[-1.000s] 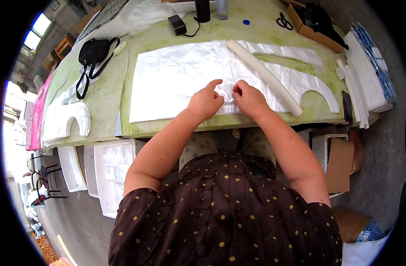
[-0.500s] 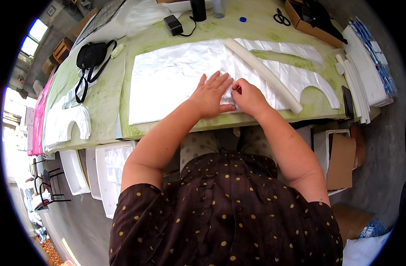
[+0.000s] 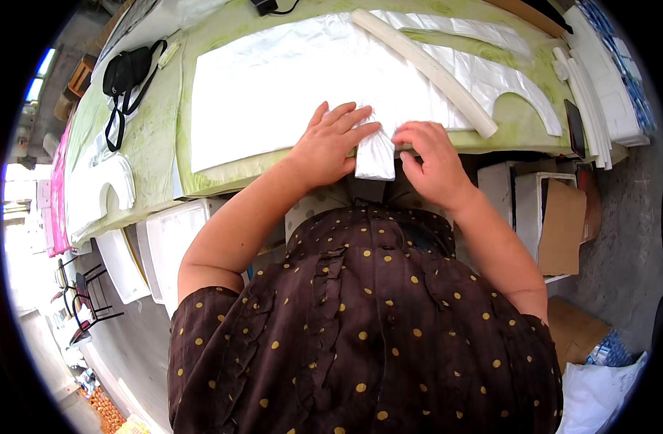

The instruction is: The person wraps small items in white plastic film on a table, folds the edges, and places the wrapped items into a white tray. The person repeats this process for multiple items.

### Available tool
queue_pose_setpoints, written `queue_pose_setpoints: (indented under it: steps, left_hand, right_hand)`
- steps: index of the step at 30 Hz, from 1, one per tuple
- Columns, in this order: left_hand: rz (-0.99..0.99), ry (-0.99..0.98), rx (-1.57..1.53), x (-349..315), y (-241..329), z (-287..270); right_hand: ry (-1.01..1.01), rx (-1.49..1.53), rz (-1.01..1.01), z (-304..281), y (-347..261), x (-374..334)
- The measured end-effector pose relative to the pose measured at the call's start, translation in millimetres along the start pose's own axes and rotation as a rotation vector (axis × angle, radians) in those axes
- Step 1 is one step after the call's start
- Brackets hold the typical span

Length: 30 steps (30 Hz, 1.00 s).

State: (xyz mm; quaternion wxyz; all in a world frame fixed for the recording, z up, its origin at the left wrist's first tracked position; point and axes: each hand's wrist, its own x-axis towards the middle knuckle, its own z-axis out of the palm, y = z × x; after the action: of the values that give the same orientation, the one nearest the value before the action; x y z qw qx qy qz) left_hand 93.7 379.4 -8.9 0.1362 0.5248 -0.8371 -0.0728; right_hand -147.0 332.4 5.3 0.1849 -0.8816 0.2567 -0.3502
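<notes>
A flat stack of white plastic carrier bags (image 3: 266, 87) lies on the table, its handle loops pointing right. My left hand (image 3: 331, 141) rests on the stack's near edge with fingers spread. Under and beside its fingertips, a narrow folded flap of white plastic (image 3: 376, 157) hangs over the table's front edge toward me. Just right of that flap is my right hand (image 3: 434, 160), fingers bent and thumb apart, with nothing visible between them. A long pale tube (image 3: 425, 72) lies slantwise across the bags, beyond my right hand.
Green patterned cloth (image 3: 183, 79) covers the table. A black pouch with a strap (image 3: 129, 72) and more white bags (image 3: 100, 181) lie left. At right are a dark phone-like slab (image 3: 574, 129) and white rolls (image 3: 588, 108). White bins (image 3: 176, 235) and a cardboard piece (image 3: 561, 224) stand below.
The view has tipped nearer my body. A folded plastic flap now hangs over the front edge between my hands. My right hand has moved off the bags to the right, its pinch loosened.
</notes>
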Motion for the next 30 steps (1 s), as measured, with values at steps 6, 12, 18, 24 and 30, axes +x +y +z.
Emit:
queue_pose_setpoints:
  steps: [6, 12, 18, 24, 30]
  left_hand:
    - [-0.097, 0.067, -0.133, 6.2, 0.2, 4.1]
    - [-0.186, 0.217, -0.208, 14.8, 0.0, 15.2]
    - [-0.239, 0.340, -0.235, 19.8, 1.5, 11.3]
    - [-0.274, 0.298, -0.188, 20.5, -0.5, 12.9]
    - [-0.316, 0.277, -0.092, 23.0, 6.1, 9.5]
  right_hand:
    - [-0.150, -0.115, -0.074, 5.7, 27.2, 10.0]
    - [-0.242, -0.086, 0.050, 8.1, 40.3, 21.3]
    - [-0.255, -0.183, 0.272, 19.6, 38.8, 29.0]
    - [-0.169, -0.096, 0.340, 18.4, 31.9, 28.4]
    - [-0.173, -0.198, 0.364, 26.2, 37.9, 29.5]
